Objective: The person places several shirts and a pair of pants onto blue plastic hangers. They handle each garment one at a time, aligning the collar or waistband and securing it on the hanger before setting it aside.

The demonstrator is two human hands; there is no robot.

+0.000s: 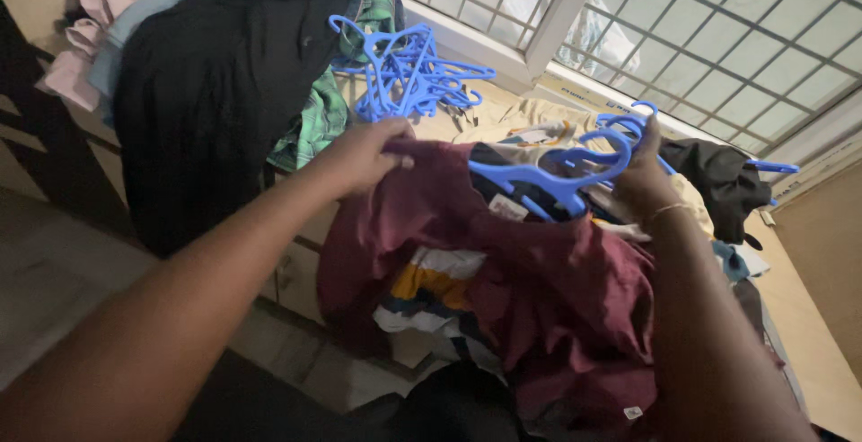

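The left hand [364, 155] is pinching the shoulder edge of a maroon cotton shirt [539, 289], fingers clenched on the cloth; the right hand [642, 173] is grasping a blue plastic hanger [548, 177] by its hook, the hanger arm lying across the shirt's neck opening. The garment is hanging over a heap of mixed clothes [431, 285] on the ledge. The step in hand appears to be hangering; next, the hanger arm probably needs sliding under the pinched shoulder. Spare blue hangers [404, 70] are lying beyond, by the window grille [718, 29].

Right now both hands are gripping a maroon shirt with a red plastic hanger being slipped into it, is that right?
Not quite: the hanger is blue, not red, as the head view shows. The left hand grips the maroon shirt, and the right hand holds it at the hanger.
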